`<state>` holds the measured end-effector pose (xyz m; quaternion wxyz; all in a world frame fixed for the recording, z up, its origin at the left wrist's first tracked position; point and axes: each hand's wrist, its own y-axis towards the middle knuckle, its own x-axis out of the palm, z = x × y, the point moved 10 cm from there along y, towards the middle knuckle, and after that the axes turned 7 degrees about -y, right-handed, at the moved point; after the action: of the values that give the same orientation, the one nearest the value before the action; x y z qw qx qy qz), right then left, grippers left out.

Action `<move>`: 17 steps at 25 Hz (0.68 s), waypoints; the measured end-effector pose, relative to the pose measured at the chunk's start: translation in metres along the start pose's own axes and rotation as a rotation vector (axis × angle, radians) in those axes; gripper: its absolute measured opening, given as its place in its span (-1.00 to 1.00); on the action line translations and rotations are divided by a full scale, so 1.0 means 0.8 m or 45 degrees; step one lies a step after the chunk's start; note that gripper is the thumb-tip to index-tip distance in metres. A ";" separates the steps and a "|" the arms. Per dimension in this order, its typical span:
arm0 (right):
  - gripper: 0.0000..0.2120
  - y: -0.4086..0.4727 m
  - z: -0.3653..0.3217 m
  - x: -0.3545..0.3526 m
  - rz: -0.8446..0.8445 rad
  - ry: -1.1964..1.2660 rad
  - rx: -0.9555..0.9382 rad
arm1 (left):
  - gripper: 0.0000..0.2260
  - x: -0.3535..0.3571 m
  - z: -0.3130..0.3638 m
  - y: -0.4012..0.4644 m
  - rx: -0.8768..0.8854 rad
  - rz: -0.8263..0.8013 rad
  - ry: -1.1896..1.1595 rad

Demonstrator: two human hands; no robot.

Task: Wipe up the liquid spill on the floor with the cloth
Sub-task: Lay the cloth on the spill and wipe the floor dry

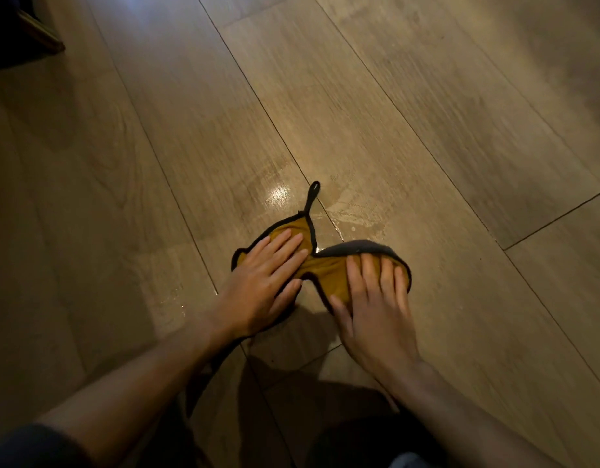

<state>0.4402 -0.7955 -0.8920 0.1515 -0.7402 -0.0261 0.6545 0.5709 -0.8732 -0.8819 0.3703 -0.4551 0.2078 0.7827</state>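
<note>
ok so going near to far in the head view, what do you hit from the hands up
left hand and right hand on the cloth → cloth's loop → wet patch → dark object at far left

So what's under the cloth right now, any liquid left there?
Cannot tell: the cloth lies flat on the floor, pressed by the left hand and right hand, hiding the boards beneath. Wet sheen shows just beyond it, and a smaller patch sits left.

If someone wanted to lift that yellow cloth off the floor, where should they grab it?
Probably the black loop at the yellow cloth's far corner, approached from beyond. It juts clear onto bare floor, while both hands press the rest flat.
</note>
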 end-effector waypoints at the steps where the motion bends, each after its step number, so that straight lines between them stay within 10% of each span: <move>1: -0.40 0.013 0.003 -0.009 0.067 0.083 0.066 | -0.55 0.002 0.004 -0.001 -0.044 0.041 0.010; 7: -0.54 0.132 -0.032 -0.050 0.183 0.615 0.033 | -0.54 0.015 0.029 0.003 -0.206 0.165 -0.121; 12: -0.48 0.106 -0.114 -0.038 0.057 0.135 -0.747 | -0.63 0.007 0.025 -0.018 -0.002 0.098 -0.028; 17: -0.47 0.025 -0.089 -0.010 0.008 0.027 -0.780 | -0.54 0.011 0.006 -0.076 -0.018 0.022 0.219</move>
<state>0.5057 -0.8303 -0.8824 -0.0807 -0.7583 -0.2185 0.6089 0.6120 -0.8274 -0.8863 0.3411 -0.5213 0.2372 0.7454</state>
